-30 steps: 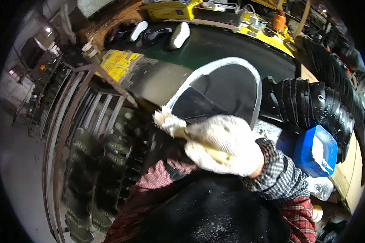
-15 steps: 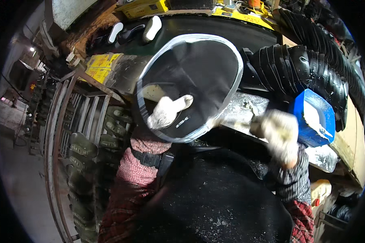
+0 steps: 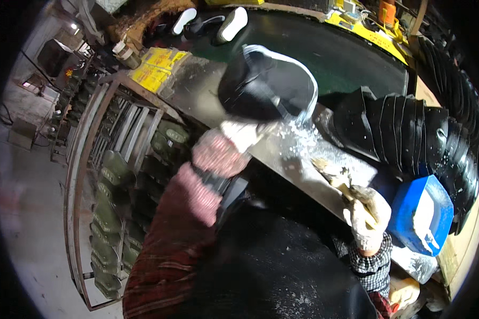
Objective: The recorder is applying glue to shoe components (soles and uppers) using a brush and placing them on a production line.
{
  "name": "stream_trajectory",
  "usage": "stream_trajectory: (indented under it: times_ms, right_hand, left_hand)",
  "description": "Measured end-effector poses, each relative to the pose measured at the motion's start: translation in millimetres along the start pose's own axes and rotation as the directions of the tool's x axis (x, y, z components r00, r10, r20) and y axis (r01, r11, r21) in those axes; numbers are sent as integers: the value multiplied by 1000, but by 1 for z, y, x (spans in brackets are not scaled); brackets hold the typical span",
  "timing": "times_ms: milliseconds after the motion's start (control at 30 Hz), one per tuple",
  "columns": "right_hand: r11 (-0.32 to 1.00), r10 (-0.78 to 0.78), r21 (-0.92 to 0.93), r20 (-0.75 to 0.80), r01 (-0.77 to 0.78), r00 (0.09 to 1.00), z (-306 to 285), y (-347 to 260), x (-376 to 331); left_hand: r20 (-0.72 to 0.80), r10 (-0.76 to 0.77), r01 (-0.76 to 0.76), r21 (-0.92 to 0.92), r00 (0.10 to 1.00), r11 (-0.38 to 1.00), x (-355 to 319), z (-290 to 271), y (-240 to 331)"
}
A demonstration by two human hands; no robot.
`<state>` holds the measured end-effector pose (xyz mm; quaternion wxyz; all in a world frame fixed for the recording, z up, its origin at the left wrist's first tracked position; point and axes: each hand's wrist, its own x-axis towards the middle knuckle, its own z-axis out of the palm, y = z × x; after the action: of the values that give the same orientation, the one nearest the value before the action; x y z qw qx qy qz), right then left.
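My left hand [image 3: 242,133], in a white work glove, grips the lower edge of a floppy black sheet piece [image 3: 274,87] with a white-smeared rim. The piece is blurred and partly folded over, and it hangs above the metal worktop [image 3: 298,170]. The fingers of that hand are partly hidden by it. In my gloved right hand [image 3: 368,215] is a brush [image 3: 332,175], its pale bristles pointing to the far left over the worktop, apart from the black piece. To the right of this hand stands a blue tub [image 3: 423,212] of white paste.
Many overlapping black curved pieces [image 3: 404,122] line the right side. On the left stands a metal rack [image 3: 72,202] with dark green sole-shaped parts [image 3: 112,196]. White-soled shoes [image 3: 231,24] lie on the dark far surface, and a yellow package [image 3: 157,69] on the worktop's far left.
The black piece, spread wide before, has folded and moved away with my left hand. My right hand has drawn the brush off its rim. The whole view has shifted.
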<state>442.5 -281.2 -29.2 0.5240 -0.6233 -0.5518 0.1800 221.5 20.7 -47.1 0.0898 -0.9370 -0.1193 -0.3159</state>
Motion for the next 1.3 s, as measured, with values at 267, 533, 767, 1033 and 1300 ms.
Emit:
stream_trajectory:
  times_ms: [267,533,767,1033,1300]
  right_hand:
    - [997,39,-57,-87,-44,995,-6,3,-8]
    - [994,72,62,233,-89,970,46,-34,13]
    - [994,88,52,206,-101,975,61,-47,4]
    - [964,127,-198,-249,-179,960,-22,-56,-20]
    - [257,-474,-910,-411,-324,779,-214,-24,-72]
  left_hand:
    - [274,-605,205,-962,747,-182,30,65,-49]
    - [-649,-761,839,-420,-12,345,-171,-191,-8]
    - [-612,-766,852,-494,-196,176,-264,-216,-57]
    - [207,-944,-306,-909,257,-283,-238,-189,1]
    - [558,-471,-202,-476,683,-856,-100,-118,52]
